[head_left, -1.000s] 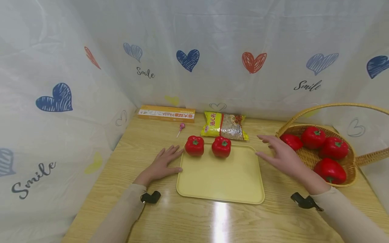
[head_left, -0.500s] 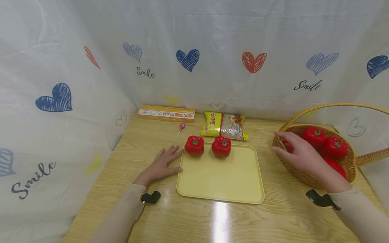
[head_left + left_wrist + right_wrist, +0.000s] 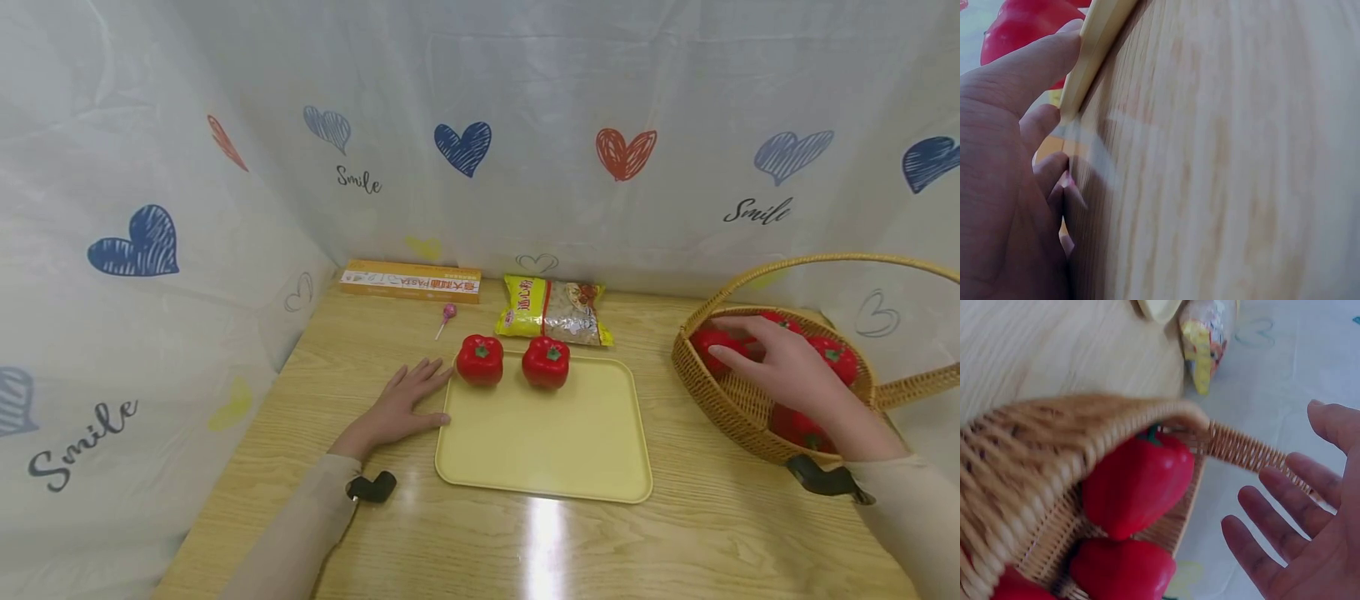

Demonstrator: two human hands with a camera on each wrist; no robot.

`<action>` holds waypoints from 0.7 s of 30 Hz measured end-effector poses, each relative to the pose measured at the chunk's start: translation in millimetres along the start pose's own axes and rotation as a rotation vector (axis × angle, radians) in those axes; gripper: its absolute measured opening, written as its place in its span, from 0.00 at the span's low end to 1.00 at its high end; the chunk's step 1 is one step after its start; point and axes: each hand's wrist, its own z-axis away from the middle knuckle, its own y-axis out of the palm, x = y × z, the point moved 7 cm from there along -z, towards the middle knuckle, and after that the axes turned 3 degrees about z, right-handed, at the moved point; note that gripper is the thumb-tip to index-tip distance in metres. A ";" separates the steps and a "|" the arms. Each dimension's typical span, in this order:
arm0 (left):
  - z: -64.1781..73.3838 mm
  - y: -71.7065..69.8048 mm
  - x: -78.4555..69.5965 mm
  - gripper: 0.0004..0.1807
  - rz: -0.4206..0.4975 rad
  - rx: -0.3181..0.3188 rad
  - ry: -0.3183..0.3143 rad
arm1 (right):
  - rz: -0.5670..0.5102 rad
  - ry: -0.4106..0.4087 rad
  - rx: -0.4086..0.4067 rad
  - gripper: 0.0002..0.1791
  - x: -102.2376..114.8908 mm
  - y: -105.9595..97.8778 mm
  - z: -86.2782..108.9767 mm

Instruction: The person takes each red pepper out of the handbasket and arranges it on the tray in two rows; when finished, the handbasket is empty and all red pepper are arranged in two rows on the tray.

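My right hand (image 3: 798, 371) was nearer, fingers parted, pinching nothing, over the basket (image 3: 716, 408); the closest red pepper (image 3: 1138, 494) sat inside by the left rim, just under the thumb-to-index gap, stem end towards the rim, contact unclear. Left hand (image 3: 401, 408) lay well apart from it, fingers spread, thumb at the tray's edge (image 3: 442, 442).

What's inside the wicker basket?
The wicker basket holds red bell peppers; four show in the head view. The right hand blocks parts of them and some of the basket's floor there. What's underneath the peppers is hidden.
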 end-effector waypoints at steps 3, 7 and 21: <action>0.3 -0.2 0.2 0.44 0.003 -0.001 0.001 | 0.005 0.025 -0.006 0.30 -8.2 -4.7 -3.1; 0.4 0.7 1.3 0.44 0.002 0.005 -0.001 | 0.007 0.052 -0.018 0.29 -22.0 -10.5 -7.7; -0.2 1.3 2.0 0.44 -0.005 0.007 -0.005 | -0.016 0.093 -0.052 0.32 -58.1 -25.2 -23.0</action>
